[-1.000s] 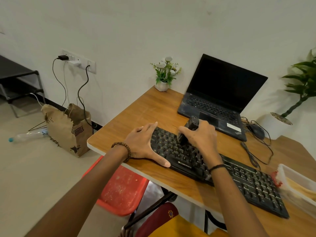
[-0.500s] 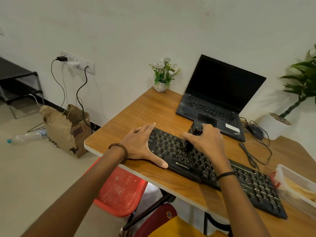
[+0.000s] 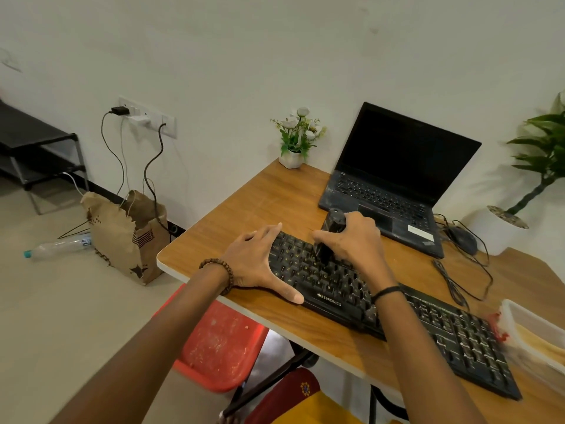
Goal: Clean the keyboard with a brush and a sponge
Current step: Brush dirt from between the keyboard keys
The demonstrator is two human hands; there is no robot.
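A long black keyboard (image 3: pixel 443 332) lies diagonally across the wooden desk (image 3: pixel 275 197). My left hand (image 3: pixel 260 261) rests flat on its left end, fingers straight and thumb spread along the front edge. My right hand (image 3: pixel 354 240) grips a black brush (image 3: pixel 328 237), held upright, its bristle end down on the keys in the upper left part of the keyboard. No sponge is in sight.
An open black laptop (image 3: pixel 397 179) stands behind the keyboard. A small flower pot (image 3: pixel 295 142) sits at the desk's back corner. A mouse (image 3: pixel 461 240) with loose cables lies to the right. A clear plastic tub (image 3: pixel 535 335) stands at the right edge, a red stool (image 3: pixel 220 347) below.
My right hand with the brush swept right along the keys, then back a little to the left. The left hand has stayed in place.
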